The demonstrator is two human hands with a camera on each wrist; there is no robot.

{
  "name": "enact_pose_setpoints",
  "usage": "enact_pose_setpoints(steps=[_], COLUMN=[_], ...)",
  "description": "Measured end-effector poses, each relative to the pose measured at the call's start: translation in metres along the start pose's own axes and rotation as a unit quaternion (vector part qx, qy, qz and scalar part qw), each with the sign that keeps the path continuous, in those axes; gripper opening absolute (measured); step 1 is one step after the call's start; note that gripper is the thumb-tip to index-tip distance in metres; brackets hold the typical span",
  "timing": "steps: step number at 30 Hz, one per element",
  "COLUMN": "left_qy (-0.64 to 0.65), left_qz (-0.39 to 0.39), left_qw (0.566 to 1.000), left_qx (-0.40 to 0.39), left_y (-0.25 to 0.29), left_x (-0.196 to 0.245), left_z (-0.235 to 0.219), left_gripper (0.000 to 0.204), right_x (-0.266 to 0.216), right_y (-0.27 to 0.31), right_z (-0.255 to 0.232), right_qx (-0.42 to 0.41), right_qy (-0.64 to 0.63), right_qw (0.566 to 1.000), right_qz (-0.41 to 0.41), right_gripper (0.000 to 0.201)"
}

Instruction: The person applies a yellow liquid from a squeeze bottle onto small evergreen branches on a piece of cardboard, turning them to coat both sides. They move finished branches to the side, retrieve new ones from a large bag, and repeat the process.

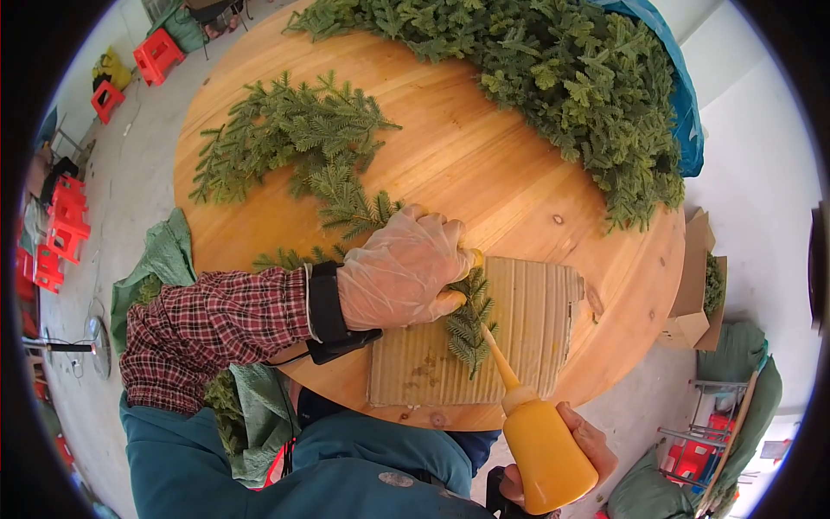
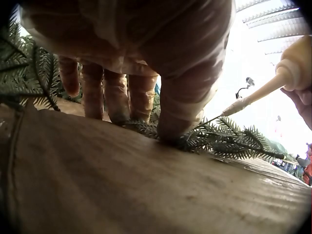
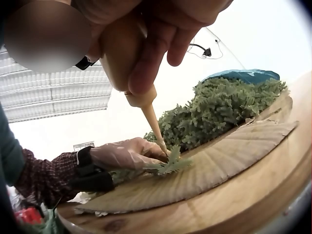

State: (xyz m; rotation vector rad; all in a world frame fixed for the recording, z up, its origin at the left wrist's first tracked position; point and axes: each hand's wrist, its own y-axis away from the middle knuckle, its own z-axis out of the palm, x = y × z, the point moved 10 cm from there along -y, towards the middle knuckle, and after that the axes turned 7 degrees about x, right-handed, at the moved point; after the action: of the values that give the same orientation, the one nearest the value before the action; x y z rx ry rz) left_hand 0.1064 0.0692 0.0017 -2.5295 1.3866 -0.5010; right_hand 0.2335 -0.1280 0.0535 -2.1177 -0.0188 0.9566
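Note:
In a thin clear glove, my left hand (image 1: 399, 266) pinches a small green fir sprig (image 1: 469, 336) over a piece of corrugated cardboard (image 1: 534, 303). Seen from the left wrist, the thumb and fingers (image 2: 142, 95) come down at the sprig's inner end, and its needles spread out to the right. My right hand (image 1: 591, 443) is bare and grips a yellow squeeze bottle (image 1: 546, 457), tilted nozzle down. The bottle's long tapered nozzle (image 3: 154, 126) has its tip right at the sprig, beside the left fingertips.
Loose fir branches (image 1: 290, 130) lie on the round wooden table (image 1: 441, 164) beyond my left arm. A large heap of fir (image 1: 588, 86) on blue plastic fills the far right. An open cardboard box (image 1: 692, 294) stands beyond the table's right edge, and red stools (image 1: 67, 221) are at the left.

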Motion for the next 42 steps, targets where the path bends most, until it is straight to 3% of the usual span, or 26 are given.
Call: enact_pose_setpoints(steps=[5, 10, 13, 17, 22, 26, 29, 39, 42], left_qy=[-0.003, -0.001, -0.005, 0.007, 0.008, 0.005, 0.008, 0.026, 0.022], left_qz=[0.001, 0.004, 0.003, 0.006, 0.004, 0.006, 0.002, 0.003, 0.001], left_qw=[1.0, 1.0, 1.0, 1.0, 1.0, 0.999, 1.0, 0.999, 1.0], left_qx=[-0.001, 0.005, 0.009, 0.014, 0.012, 0.031, 0.026, 0.038, 0.006], left_y=[0.001, 0.001, 0.001, 0.001, 0.001, 0.003, 0.002, 0.003, 0.002], left_x=[-0.001, -0.001, 0.0, 0.0, 0.0, 0.001, 0.0, 0.0, -0.001], left_z=[0.002, 0.0, -0.001, -0.002, 0.0, -0.003, -0.002, -0.002, 0.0], left_gripper=[0.043, 0.042, 0.041, 0.04, 0.041, 0.041, 0.041, 0.04, 0.04], right_x=[0.0, 0.001, 0.008, -0.005, -0.006, -0.007, 0.01, 0.011, 0.01], right_y=[0.005, 0.011, 0.019, 0.015, 0.014, 0.019, 0.038, 0.041, 0.037], right_z=[-0.002, -0.009, -0.015, -0.018, -0.025, -0.027, -0.04, -0.051, -0.057], right_qx=[-0.038, -0.018, -0.036, -0.035, -0.021, -0.056, 0.01, 0.011, 0.016], right_qy=[-0.035, -0.043, -0.135, -0.006, -0.025, -0.012, -0.206, -0.141, -0.116], right_qw=[0.999, 0.999, 0.99, 0.999, 0.998, 0.998, 0.975, 0.982, 0.983], right_qz=[0.005, 0.02, 0.035, 0.017, 0.048, 0.003, 0.085, 0.124, 0.139], right_gripper=[0.076, 0.077, 0.083, 0.077, 0.075, 0.08, 0.084, 0.079, 0.079])
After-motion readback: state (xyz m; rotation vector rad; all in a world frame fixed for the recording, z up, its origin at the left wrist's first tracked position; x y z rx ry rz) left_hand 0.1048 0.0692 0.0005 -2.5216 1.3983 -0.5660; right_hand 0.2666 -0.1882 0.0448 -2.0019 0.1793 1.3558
